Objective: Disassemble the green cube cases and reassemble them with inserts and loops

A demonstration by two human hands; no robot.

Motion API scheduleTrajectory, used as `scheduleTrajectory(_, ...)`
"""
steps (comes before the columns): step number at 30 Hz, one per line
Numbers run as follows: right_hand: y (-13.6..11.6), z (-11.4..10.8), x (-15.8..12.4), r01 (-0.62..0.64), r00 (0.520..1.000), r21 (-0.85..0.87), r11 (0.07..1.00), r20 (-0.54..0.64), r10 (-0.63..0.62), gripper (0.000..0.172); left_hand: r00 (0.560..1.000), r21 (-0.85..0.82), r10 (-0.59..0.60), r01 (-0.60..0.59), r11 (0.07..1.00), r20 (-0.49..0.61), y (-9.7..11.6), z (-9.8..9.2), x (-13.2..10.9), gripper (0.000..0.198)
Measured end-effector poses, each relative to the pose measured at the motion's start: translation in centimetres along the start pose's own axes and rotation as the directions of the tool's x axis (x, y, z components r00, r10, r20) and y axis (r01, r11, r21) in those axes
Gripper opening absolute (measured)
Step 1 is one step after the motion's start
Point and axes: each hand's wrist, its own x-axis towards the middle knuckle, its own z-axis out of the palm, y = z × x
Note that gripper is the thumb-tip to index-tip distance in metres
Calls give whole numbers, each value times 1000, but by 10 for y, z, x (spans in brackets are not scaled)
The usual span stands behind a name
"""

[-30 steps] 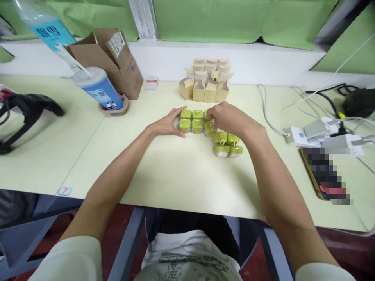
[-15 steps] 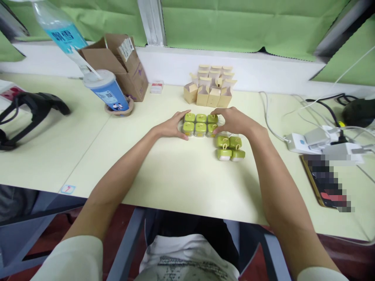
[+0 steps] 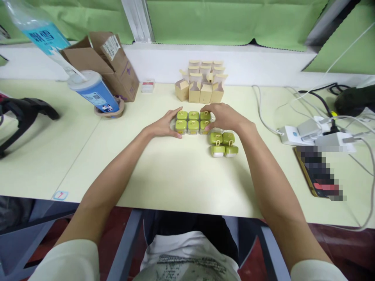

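Note:
Several small green cube-shaped containers stand packed in two rows on the pale table. My left hand presses flat against the left side of that block, fingers stretched out. My right hand cups the right side, thumb and fingers curved round the end cubes. A second cluster of green cubes with small loops on top sits just right of and nearer than the block, under my right wrist.
Open tan paper boxes stand behind the cubes. A brown carton, a blue cup and a water bottle are at the far left, a black tool at the left edge. Cables, white adapters and a phone lie right.
My right hand has drawn back off the top of the block to its right side, uncovering the end cubes. My left hand stays against the left side. The camera view has shifted slightly.

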Motion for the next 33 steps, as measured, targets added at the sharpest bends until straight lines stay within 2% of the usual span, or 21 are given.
scheduleTrajectory(3,1,-6,-5,-4,1000,44,999,11,4,75,1000,0,-5,5,1000,-3,-1,0,1,173)
scheduleTrajectory(5,3,-15,-12,-16,1000,56,998,-2,16,69,1000,0,-6,6,1000,-4,-2,0,1,174)
scheduleTrajectory(8,1,-29,-26,-57,998,16,998,14,56,30,1000,3,-1,1,1000,-1,-4,-1,2,173)
scheduleTrajectory(10,-5,-35,-33,-103,987,-17,995,120,104,11,1000,4,5,-5,1000,-2,-4,-1,1,172)
scheduleTrajectory(13,-18,-33,-36,-176,942,-106,979,272,199,10,1000,12,0,0,1000,-5,-4,-2,1,170)
scheduleTrajectory(15,-24,-31,-36,-189,933,-159,969,279,227,14,1000,14,-2,2,1000,-3,-3,-2,1,169)
scheduleTrajectory(17,-26,-33,-38,-162,953,-149,975,233,194,14,1000,9,-3,3,1000,4,-3,-2,1,169)
scheduleTrajectory(19,-22,-41,-43,-108,983,-72,992,139,117,14,1000,1,-10,10,1000,9,-2,-2,1,170)
scheduleTrajectory(21,-13,-51,-50,-65,998,73,995,-8,66,16,1000,2,-15,15,1000,8,-2,-2,1,170)
scheduleTrajectory(23,-2,-59,-55,-29,986,316,948,-149,79,17,1000,6,-10,10,1000,4,-2,-2,1,170)
scheduleTrajectory(24,5,-60,-56,10,974,464,886,-205,96,18,1000,10,-6,6,1000,2,-2,-2,1,170)
scheduleTrajectory(26,20,-55,-52,120,949,718,686,-285,132,19,1000,12,-3,3,1000,3,-1,-2,1,170)
scheduleTrajectory(28,35,-44,-42,186,929,830,525,-323,181,22,1000,13,2,-2,1000,2,-1,-2,0,169)
scheduleTrajectory(30,51,-30,-29,161,920,837,523,-319,227,26,1000,12,9,-9,1000,4,-1,-2,0,168)
scheduleTrajectory(33,69,-9,-11,121,936,774,622,-297,187,28,1000,21,3,-4,1000,13,1,-3,-1,167)
